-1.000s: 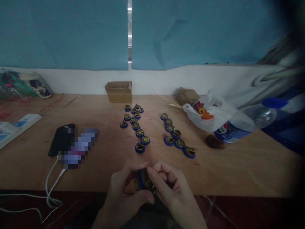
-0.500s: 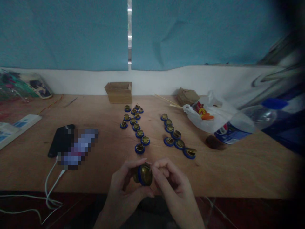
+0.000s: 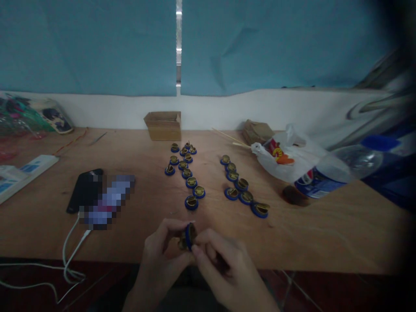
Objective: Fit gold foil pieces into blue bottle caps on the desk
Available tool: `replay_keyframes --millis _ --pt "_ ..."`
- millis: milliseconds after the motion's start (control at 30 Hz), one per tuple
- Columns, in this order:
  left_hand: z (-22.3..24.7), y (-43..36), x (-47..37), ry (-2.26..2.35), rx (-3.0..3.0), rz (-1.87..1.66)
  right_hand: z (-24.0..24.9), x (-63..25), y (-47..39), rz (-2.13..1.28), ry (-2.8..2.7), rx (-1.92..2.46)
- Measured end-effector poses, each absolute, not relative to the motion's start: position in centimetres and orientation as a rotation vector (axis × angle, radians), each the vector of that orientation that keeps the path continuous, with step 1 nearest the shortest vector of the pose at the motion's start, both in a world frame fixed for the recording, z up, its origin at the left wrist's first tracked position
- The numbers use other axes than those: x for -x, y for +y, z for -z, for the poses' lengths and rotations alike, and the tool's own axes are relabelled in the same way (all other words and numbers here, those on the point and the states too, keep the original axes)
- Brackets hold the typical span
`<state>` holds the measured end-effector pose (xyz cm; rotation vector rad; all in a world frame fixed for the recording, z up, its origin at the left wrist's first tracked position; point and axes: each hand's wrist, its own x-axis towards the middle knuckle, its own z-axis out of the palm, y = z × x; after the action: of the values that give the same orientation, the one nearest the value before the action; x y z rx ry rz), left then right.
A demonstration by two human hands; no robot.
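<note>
Here, blue-rimmed cap (image 3: 189,236) on edge, pinched between left hand (image 3: 160,255) and right hand (image 3: 224,271) fingertips.

A blue-rimmed brass cap (image 3: 189,236) is pinched between the left hand (image 3: 159,255) and right hand (image 3: 224,268) at the tabletop (image 3: 325,234) edge — similar caps (image 3: 191,190) are laid in two rows beyond.

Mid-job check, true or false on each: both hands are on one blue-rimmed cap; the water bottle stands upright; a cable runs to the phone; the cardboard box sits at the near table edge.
1. Both the left hand and right hand hold one blue-rimmed cap. True.
2. The water bottle stands upright. False: it lies on its side.
3. A white cable runs to the phone. True.
4. The cardboard box sits at the near edge. False: it is at the far wall.
</note>
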<state>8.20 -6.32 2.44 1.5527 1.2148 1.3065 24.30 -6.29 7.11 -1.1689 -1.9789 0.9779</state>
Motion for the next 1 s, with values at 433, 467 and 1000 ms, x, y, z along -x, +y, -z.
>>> replay_keyframes --millis 433,467,1000 --pt "-4.5 1.1 -2.0 1.652 -2.170 -0.770 -3.7 -28.2 -5.3 -0.849 -1.841 1.555" --pt "-4.6 1.8 -1.9 1.649 -2.187 -0.751 -3.6 -28.3 -5.4 -0.835 -1.842 1.552" --pt "-3.3 -1.4 -1.2 1.691 -2.134 -0.809 -3.5 -28.3 -5.3 -0.792 -1.879 1.554"
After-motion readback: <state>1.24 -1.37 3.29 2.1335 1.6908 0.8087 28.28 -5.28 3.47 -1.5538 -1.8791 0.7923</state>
